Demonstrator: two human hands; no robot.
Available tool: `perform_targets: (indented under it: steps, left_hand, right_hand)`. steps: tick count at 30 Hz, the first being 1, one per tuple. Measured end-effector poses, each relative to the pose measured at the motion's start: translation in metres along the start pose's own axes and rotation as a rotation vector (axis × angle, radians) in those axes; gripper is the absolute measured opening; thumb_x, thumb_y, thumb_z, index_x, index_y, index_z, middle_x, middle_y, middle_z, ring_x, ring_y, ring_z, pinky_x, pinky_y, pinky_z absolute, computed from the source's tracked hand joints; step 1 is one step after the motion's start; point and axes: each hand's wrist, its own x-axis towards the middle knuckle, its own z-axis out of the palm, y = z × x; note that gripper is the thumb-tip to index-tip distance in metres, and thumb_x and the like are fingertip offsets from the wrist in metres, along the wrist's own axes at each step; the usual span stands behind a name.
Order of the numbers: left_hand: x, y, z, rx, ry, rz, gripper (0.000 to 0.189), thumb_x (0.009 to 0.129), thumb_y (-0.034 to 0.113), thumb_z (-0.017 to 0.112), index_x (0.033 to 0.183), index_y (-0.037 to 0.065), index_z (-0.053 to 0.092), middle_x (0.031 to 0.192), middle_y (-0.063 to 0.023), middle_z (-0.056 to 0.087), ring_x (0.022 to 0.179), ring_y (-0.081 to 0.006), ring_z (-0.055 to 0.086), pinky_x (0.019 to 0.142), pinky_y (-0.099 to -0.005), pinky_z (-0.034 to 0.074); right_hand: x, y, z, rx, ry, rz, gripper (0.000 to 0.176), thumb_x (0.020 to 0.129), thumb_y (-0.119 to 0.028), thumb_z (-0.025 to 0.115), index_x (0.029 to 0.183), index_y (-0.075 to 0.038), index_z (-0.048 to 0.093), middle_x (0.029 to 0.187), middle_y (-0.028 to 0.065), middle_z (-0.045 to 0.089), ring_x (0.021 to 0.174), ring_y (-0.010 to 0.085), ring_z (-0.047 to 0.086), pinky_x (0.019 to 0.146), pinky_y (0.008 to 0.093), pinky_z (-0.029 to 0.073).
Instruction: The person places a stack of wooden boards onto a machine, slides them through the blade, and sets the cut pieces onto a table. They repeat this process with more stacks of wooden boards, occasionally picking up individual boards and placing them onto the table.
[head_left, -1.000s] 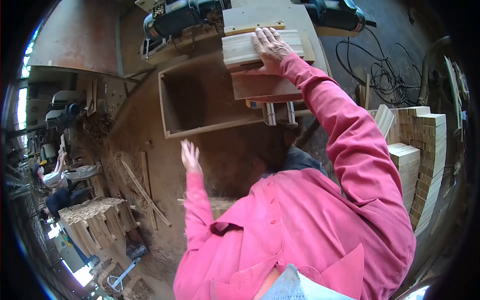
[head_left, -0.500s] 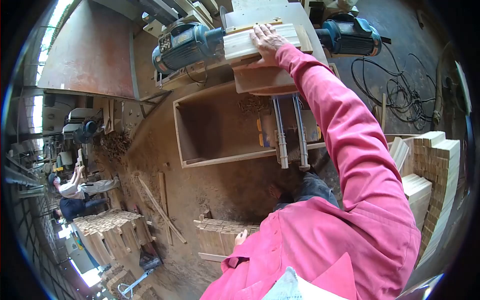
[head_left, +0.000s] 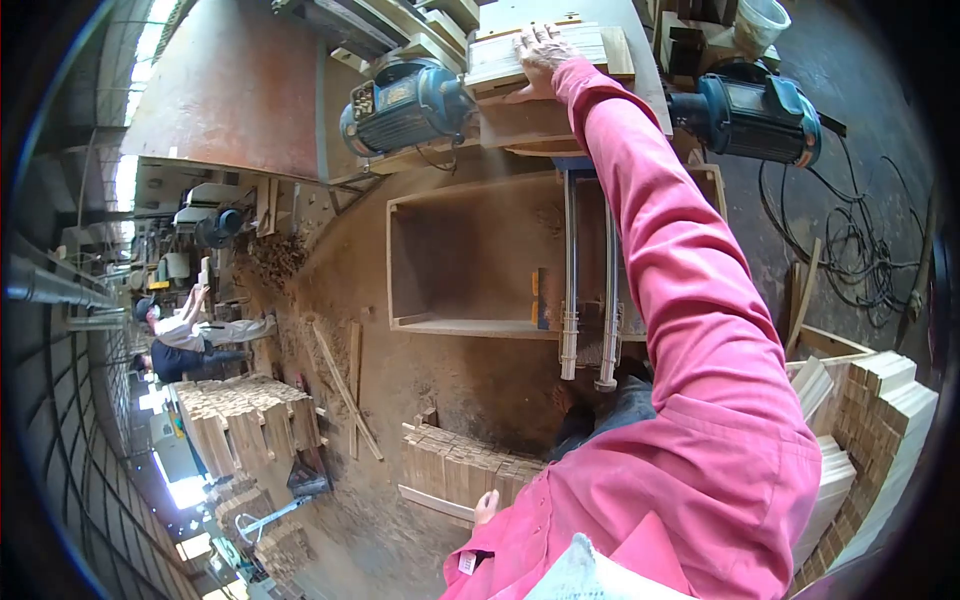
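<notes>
My right hand [head_left: 543,55] reaches far forward, fingers over the top and thumb along the near side of a bundle of pale wooden strips [head_left: 495,62]. The strips lie side by side on a sliding machine table [head_left: 530,125], between two blue-green electric motors, the left motor [head_left: 405,108] and the right motor [head_left: 765,115]. Two metal guide rods [head_left: 571,270] run from under that table toward me. Low on my left, my left hand [head_left: 487,505] shows only in part below its pink cuff, beside a stack of wooden pieces [head_left: 465,462]. Its grip is hidden.
An open wooden box [head_left: 470,327] sits on the floor under the rods. Stacked wood strips [head_left: 865,430] stand at my right, near tangled black cable [head_left: 860,245]. Loose slats [head_left: 345,390] lie left. Another person [head_left: 185,335] works at far left beside a wood pile [head_left: 245,420].
My right hand and the wooden strips have moved forward with the sliding table, exposing more of the guide rods. Dust now shows by the left motor. The camera view has shifted.
</notes>
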Motion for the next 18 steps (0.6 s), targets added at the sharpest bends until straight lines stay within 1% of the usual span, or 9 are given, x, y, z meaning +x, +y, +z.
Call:
perform_targets:
  steps: [1,2,3,4,6,7,8,12,18]
  left_hand:
    - [-0.02,-0.02,-0.024,-0.01,0.016,0.002,0.059,0.099,0.052,0.071,0.126,-0.001,0.07,0.097,-0.0076,0.071,0.092,-0.0218,0.065,0.087,-0.0382,0.054]
    - [-0.031,-0.021,-0.03,-0.001,0.006,-0.013,0.058,0.1,0.052,0.069,0.125,-0.001,0.07,0.099,-0.0074,0.071,0.091,-0.0209,0.065,0.087,-0.0378,0.054]
    - [-0.027,-0.027,0.007,0.008,-0.008,-0.028,0.058,0.101,0.051,0.068,0.125,-0.001,0.071,0.1,-0.0071,0.072,0.091,-0.0201,0.065,0.087,-0.0373,0.054]
    - [-0.037,-0.037,0.005,0.001,0.002,-0.025,0.058,0.101,0.051,0.068,0.125,-0.001,0.071,0.1,-0.0071,0.072,0.091,-0.0201,0.065,0.087,-0.0373,0.054]
    - [-0.069,-0.054,-0.006,0.067,-0.219,-0.215,0.058,0.102,0.049,0.066,0.128,-0.002,0.069,0.114,-0.0124,0.074,0.106,-0.0206,0.067,0.094,-0.0363,0.053]
    - [-0.078,-0.066,0.006,-0.397,-0.273,-0.237,0.061,0.102,0.048,0.066,0.134,-0.004,0.066,0.126,-0.0172,0.073,0.119,-0.021,0.065,0.1,-0.0355,0.051]
    - [-0.077,-0.075,0.0,-0.379,-0.291,-0.236,0.061,0.102,0.048,0.066,0.134,-0.004,0.066,0.126,-0.0172,0.073,0.119,-0.021,0.065,0.1,-0.0355,0.051]
    - [-0.052,-0.034,-0.015,-0.256,-0.348,-0.18,0.061,0.102,0.048,0.067,0.135,-0.004,0.065,0.127,-0.0177,0.072,0.12,-0.0217,0.065,0.101,-0.0358,0.051]
    - [-0.028,-0.014,-0.027,-0.142,-0.371,-0.142,0.062,0.102,0.047,0.067,0.137,-0.004,0.064,0.129,-0.0186,0.071,0.122,-0.0228,0.064,0.103,-0.0363,0.05]
  right_hand:
    - [0.004,0.0,-0.002,0.007,-0.005,0.0,0.123,0.077,-0.083,0.069,0.152,0.01,0.043,0.159,0.0359,0.04,0.153,0.0485,0.034,0.129,0.0531,0.023]
    - [0.007,0.0,-0.004,0.015,0.008,-0.009,0.123,0.077,-0.083,0.069,0.152,0.01,0.043,0.159,0.0359,0.04,0.153,0.0485,0.034,0.129,0.0531,0.023]
    - [0.008,0.001,-0.004,0.001,0.0,0.02,0.126,0.074,-0.083,0.07,0.155,0.009,0.041,0.161,0.0341,0.038,0.154,0.0477,0.031,0.129,0.0538,0.021]
    - [0.011,0.002,-0.001,-0.016,-0.008,0.051,0.13,0.072,-0.084,0.072,0.158,0.008,0.038,0.163,0.0322,0.036,0.155,0.047,0.029,0.13,0.0546,0.019]
    - [0.012,0.003,0.003,-0.026,-0.018,0.065,0.131,0.072,-0.086,0.071,0.159,0.006,0.036,0.165,0.03,0.036,0.156,0.0465,0.027,0.13,0.0548,0.017]
    - [0.011,0.002,0.001,-0.018,-0.018,0.059,0.131,0.072,-0.086,0.071,0.159,0.006,0.036,0.165,0.0299,0.036,0.156,0.0465,0.027,0.13,0.0547,0.017]
    - [0.01,0.001,0.0,-0.015,-0.023,0.063,0.131,0.072,-0.086,0.071,0.159,0.006,0.036,0.165,0.0299,0.036,0.156,0.0465,0.027,0.13,0.0546,0.017]
    - [0.004,0.0,-0.002,-0.005,-0.024,0.094,0.131,0.072,-0.086,0.07,0.159,0.006,0.037,0.165,0.0296,0.036,0.156,0.0465,0.027,0.13,0.0544,0.017]
    - [-0.002,-0.001,0.001,0.057,-0.023,0.05,0.131,0.072,-0.087,0.069,0.159,0.006,0.037,0.165,0.0292,0.036,0.157,0.0465,0.026,0.13,0.0539,0.017]
